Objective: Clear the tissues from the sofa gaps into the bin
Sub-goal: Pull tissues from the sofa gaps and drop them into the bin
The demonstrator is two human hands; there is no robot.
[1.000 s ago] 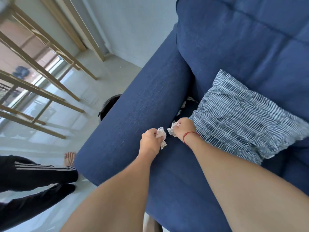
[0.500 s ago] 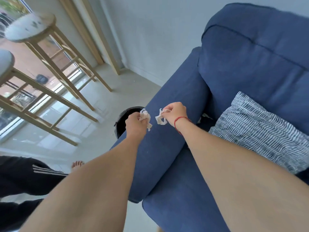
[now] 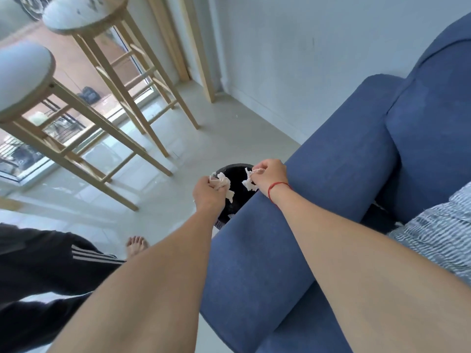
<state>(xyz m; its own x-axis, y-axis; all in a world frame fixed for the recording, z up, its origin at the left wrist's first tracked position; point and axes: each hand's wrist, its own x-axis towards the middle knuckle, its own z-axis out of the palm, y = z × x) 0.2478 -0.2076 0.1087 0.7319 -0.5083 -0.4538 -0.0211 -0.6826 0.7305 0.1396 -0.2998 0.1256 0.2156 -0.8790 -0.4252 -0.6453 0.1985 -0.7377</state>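
Fingers (image 3: 216, 183) of both hands pinched tissues over the black bin (image 3: 235, 174) at 12 o'clock; letting go right above it would work best

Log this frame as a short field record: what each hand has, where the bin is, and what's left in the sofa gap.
left hand: left hand closed on a crumpled white tissue, over the bin
right hand: right hand pinching a second white tissue scrap, over the bin
bin: round black bin on the floor beside the blue fabric sofa armrest
sofa gap: white bits visible between armrest and striped cushion; too small to identify
task stage: tissues held, not yet dropped
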